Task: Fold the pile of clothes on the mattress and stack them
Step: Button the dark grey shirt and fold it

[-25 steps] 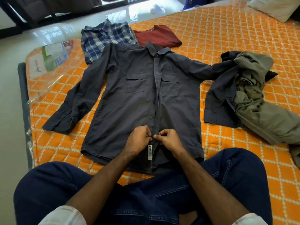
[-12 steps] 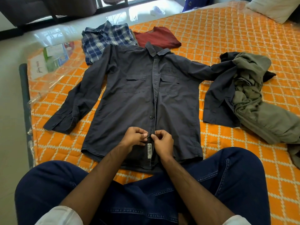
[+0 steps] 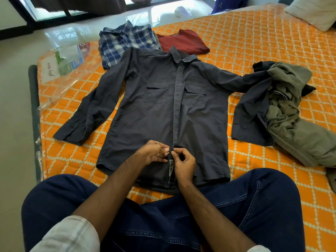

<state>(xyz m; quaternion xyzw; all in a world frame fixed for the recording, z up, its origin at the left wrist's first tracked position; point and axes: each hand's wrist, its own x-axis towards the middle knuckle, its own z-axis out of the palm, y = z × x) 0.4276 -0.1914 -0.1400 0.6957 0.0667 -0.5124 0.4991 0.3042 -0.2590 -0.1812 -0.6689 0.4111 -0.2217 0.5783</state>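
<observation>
A dark grey button shirt (image 3: pixel 156 113) lies spread face up on the orange quilted mattress (image 3: pixel 254 42), sleeves out to both sides. My left hand (image 3: pixel 154 154) and my right hand (image 3: pixel 183 163) meet at the lower part of its front placket, each pinching one edge of the cloth near a white label. Beyond the collar lie a folded blue plaid shirt (image 3: pixel 123 42) and a folded dark red top (image 3: pixel 181 41). At the right an olive garment (image 3: pixel 289 113) sits crumpled in a heap over the grey shirt's right sleeve.
A clear plastic wrapper with printed cards (image 3: pixel 63 60) lies on the mattress's far left corner. A white pillow (image 3: pixel 316 11) sits at the far right. My legs in dark jeans (image 3: pixel 236 206) cross the near edge. Shiny floor lies to the left.
My two hands have drawn closer together on the placket, and the shirt's two lower front edges now meet. The shirt itself has stayed in place.
</observation>
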